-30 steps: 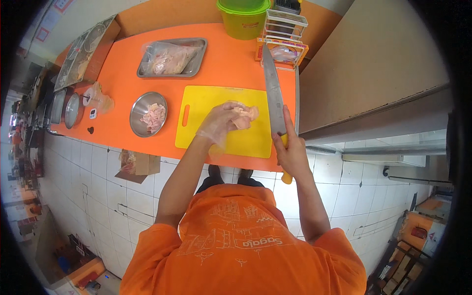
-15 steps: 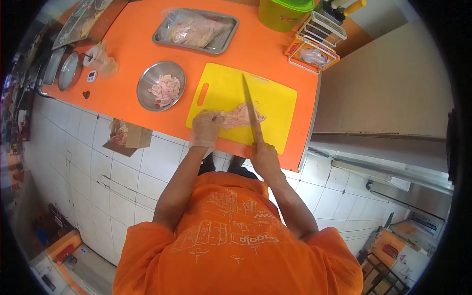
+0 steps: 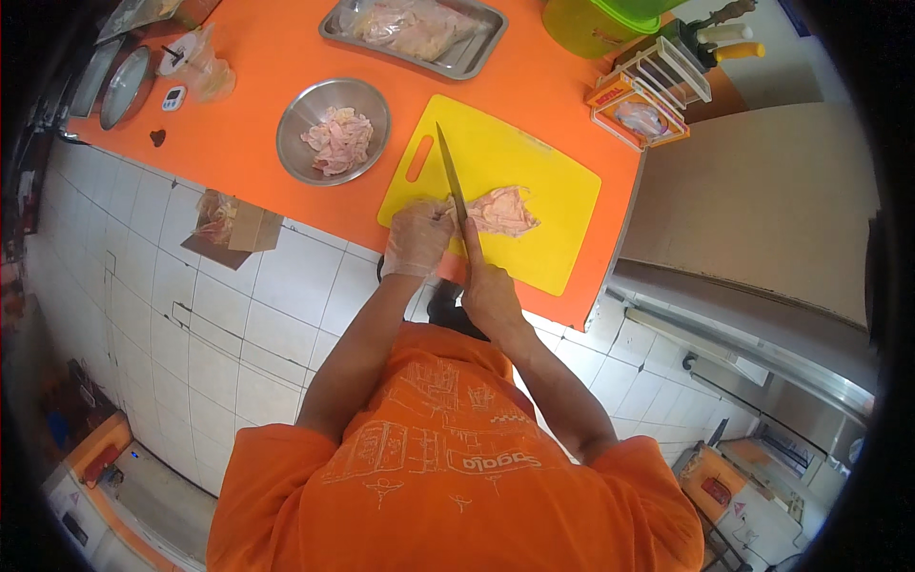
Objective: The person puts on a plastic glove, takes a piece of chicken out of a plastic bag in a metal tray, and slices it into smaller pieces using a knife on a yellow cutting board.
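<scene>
A yellow cutting board (image 3: 558, 229) lies near the front edge of the orange counter, with a flat piece of pale pink raw meat or skin (image 3: 505, 212) on it. My left hand (image 3: 419, 236), in a clear plastic glove, pinches the meat's left end. My right hand (image 3: 493, 300) is bare and wrapped round the handle of a long knife (image 3: 450, 167). Its blade crosses the meat right beside my left fingertips, tip pointing away from me. Left of the board stands a steel bowl (image 3: 291, 157) holding cut pink pieces (image 3: 340, 141).
Behind the bowl is a metal tray (image 3: 467, 67) with bagged raw poultry (image 3: 410, 27). A green tub (image 3: 581, 27) and a white rack (image 3: 667, 81) stand at far right. A timer (image 3: 173, 97) lies at left. Below the counter's edge sits an opened cardboard box (image 3: 250, 232).
The knife has shifted left along the meat, from its right part to beside my left fingers. More meat now shows right of the blade. The whole view has also shifted slightly.
</scene>
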Action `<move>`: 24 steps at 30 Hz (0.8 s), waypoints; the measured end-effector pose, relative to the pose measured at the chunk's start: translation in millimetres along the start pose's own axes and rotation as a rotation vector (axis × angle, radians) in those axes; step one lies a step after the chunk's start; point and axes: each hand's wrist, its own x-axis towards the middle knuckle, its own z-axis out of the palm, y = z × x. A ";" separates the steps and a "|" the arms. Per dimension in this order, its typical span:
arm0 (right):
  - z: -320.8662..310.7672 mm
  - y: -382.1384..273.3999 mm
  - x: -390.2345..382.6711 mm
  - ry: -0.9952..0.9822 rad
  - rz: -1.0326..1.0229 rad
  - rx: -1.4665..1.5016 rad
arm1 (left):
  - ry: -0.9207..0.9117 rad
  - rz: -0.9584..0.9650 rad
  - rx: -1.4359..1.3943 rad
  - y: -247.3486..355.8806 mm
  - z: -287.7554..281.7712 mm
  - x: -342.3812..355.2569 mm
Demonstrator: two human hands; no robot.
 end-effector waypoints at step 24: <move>-17.6 24.0 16.8 -0.025 0.050 0.096 | 0.319 0.301 0.310 26.7 -166.7 76.2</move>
